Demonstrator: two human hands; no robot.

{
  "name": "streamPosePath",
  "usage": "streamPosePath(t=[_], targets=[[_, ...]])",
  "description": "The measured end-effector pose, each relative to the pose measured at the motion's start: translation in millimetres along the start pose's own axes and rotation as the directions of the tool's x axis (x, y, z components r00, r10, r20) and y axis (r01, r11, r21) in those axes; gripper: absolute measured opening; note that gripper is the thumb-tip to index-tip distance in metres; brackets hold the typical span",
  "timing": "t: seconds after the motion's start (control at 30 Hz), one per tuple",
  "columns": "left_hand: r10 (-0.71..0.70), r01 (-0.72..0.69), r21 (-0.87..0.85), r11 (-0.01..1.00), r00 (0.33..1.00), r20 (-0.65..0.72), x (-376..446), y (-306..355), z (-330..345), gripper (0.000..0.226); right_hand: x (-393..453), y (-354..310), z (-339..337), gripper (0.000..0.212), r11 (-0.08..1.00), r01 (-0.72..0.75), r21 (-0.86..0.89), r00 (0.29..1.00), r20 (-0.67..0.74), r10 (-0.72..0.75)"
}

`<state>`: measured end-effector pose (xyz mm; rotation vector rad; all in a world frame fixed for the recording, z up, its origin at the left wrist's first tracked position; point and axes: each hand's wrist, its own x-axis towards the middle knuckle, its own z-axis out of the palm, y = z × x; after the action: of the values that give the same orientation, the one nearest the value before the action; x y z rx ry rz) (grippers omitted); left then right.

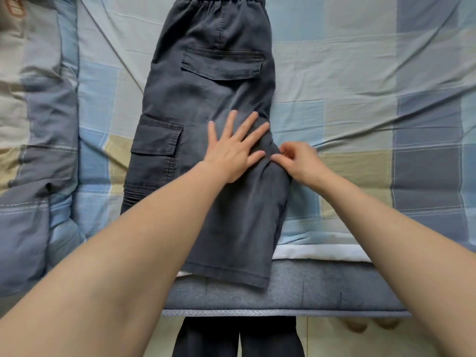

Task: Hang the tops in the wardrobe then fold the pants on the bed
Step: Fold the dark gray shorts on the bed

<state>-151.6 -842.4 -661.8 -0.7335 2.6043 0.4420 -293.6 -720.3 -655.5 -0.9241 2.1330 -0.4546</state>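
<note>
Both hands work at the middle of the frame: the left hand (233,148) lies flat with fingers spread, pressing on the dark grey cargo pants (206,104), while the right hand (298,161) pinches the fabric at their right edge. Folded lengthwise, the pants run from top centre down over the checked bedsheet (360,86) to the mattress edge (309,287). A quilt (36,150) lies bunched at the left.

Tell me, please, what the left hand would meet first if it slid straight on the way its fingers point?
Probably only more of the dark cargo pants: the left hand lies flat on them, fingers aimed up and right toward their right edge, then the checked bedsheet.
</note>
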Motion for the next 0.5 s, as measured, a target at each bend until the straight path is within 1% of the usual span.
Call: streamPosePath(t=[0.07, 0.1, 0.17, 0.2, 0.23, 0.27, 0.3, 0.33, 0.37, 0.4, 0.47, 0.5], targets=[[-0.040, 0.042, -0.053, 0.998, 0.998, 0.044, 2, -9, 8, 0.066, -6, 16, -9, 0.021, 0.986, -0.029, 0.163, 0.995, -0.089, 0.044], [-0.035, 0.038, -0.046, 0.998, 0.997, 0.064, 2, -12, 10, 0.067, -11, 25, -9, 0.025, 0.982, -0.050, 0.180, 0.992, -0.102, 0.069], [-0.016, 0.017, -0.012, 1.000, 0.995, 0.095, 2, -12, 11, 0.067, -20, 36, -5, 0.032, 0.995, -0.080, 0.064, 0.992, -0.094, 0.086], [-0.019, 0.019, 0.001, 1.000, 0.995, 0.100, 3, -10, 12, 0.067, -23, 38, -3, 0.033, 0.996, -0.087, 0.016, 0.991, -0.099, 0.088], [-0.029, 0.028, 0.016, 0.999, 0.995, 0.097, 4, -9, 12, 0.068, -22, 37, -2, 0.031, 0.995, -0.100, 0.004, 0.988, -0.118, 0.099], [-0.043, 0.039, 0.039, 0.998, 0.995, 0.090, 4, -6, 13, 0.068, -21, 34, -1, 0.029, 0.992, -0.117, 0.038, 0.984, -0.131, 0.121], [-0.057, 0.052, 0.062, 0.997, 0.996, 0.074, 3, -3, 13, 0.069, -20, 29, -2, 0.031, 0.979, -0.151, 0.137, 0.979, -0.116, 0.167], [-0.068, 0.063, 0.082, 0.995, 0.996, 0.051, 0, 2, 15, 0.070, -22, 24, -3, 0.034, 0.940, -0.197, 0.279, 0.972, -0.070, 0.225], [-0.070, 0.067, 0.091, 0.994, 0.997, 0.020, -4, 10, 18, 0.071, -27, 21, -4, 0.036, 0.875, -0.251, 0.414, 0.962, 0.008, 0.272], [-0.056, 0.057, 0.089, 0.994, 0.998, -0.016, -10, 18, 22, 0.072, -32, 19, -3, 0.035, 0.818, -0.301, 0.490, 0.951, 0.093, 0.294], [0.025, -0.020, 0.048, 0.999, 0.996, -0.088, -29, 41, 34, 0.074, -47, 22, -3, 0.023, 0.827, -0.318, 0.465, 0.947, 0.205, 0.249], [0.066, -0.066, 0.010, 0.998, 0.991, -0.119, -42, 55, 42, 0.074, -53, 25, -3, 0.016, 0.811, -0.317, 0.492, 0.945, 0.240, 0.224]])
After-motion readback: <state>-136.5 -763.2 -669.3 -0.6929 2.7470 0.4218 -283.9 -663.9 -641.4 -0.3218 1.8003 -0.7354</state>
